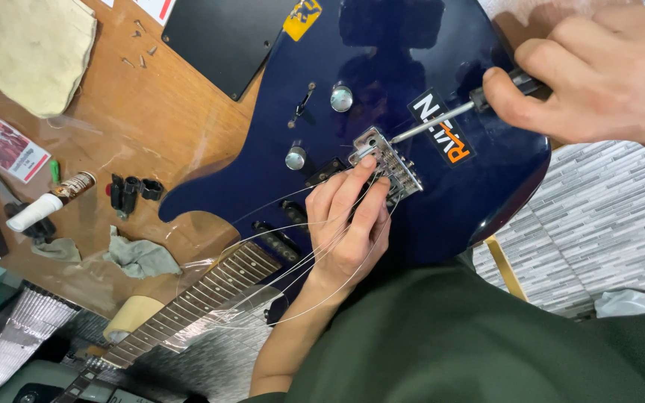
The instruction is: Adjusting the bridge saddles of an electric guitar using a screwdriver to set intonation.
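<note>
A dark blue electric guitar (pixel 382 67) lies flat on a wooden workbench (pixel 151 127). My right hand (pixel 599 75) grips a screwdriver (pixel 442 118), whose metal tip touches the chrome bridge (pixel 386 160). Resting on the guitar body just beside the bridge, my left hand (pixel 349 224) has its fingertips on the bridge's edge and on the loose strings (pixel 278 254). The slack strings curl away from the bridge over the neck (pixel 195 302). Two chrome knobs (pixel 341 98) sit above the bridge.
A black cover plate (pixel 225 37) lies at the top. A cloth (pixel 31 48), small screws (pixel 139 45), a white tube (pixel 46 203), black knobs (pixel 132 192) and a grey rag (pixel 139 255) sit on the bench to the left. Grey tiled floor (pixel 606 216) shows at right.
</note>
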